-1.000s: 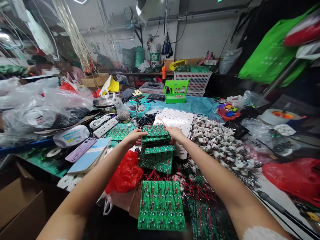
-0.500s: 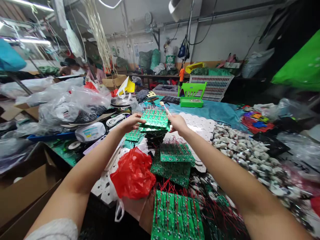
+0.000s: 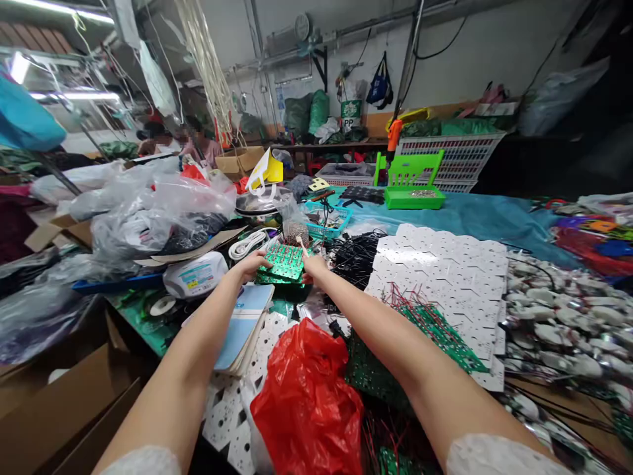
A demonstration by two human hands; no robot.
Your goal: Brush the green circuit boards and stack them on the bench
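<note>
The tabletop (image 3: 469, 214), teal cloth along its far edge, is crowded almost from side to side. Clear plastic bags (image 3: 163, 204) mound along its left edge; a heap of white parts (image 3: 548, 310) spreads along its right edge. Off the near left corner an open cardboard box (image 3: 59, 422) stands. A white perforated sheet (image 3: 435, 260) lies right of the middle, with loose red-wired boards (image 3: 445, 333) resting partly on it; the right forearm hides some of them. A crumpled red bag (image 3: 309, 402) fills the near edge between the forearms. A blue-covered notebook (image 3: 241, 330) lies beneath the left forearm, just beyond the near edge. Black cables (image 3: 359, 251) bunch beside the sheet, and a bright green chair-shaped holder (image 3: 414, 191) stands towards the far edge.

Left of the tabletop's middle, the left hand (image 3: 253, 265) and right hand (image 3: 315, 266) grip a small stack of green circuit boards (image 3: 283, 262) from opposite sides; a slim pale stick (image 3: 301, 243) juts up from the right fingers.

Beyond the far edge, a green-and-white sack (image 3: 351, 113) reads "PP". The notebook cover shows "ice"; a white pack's (image 3: 195, 274) label is too small to read.
</note>
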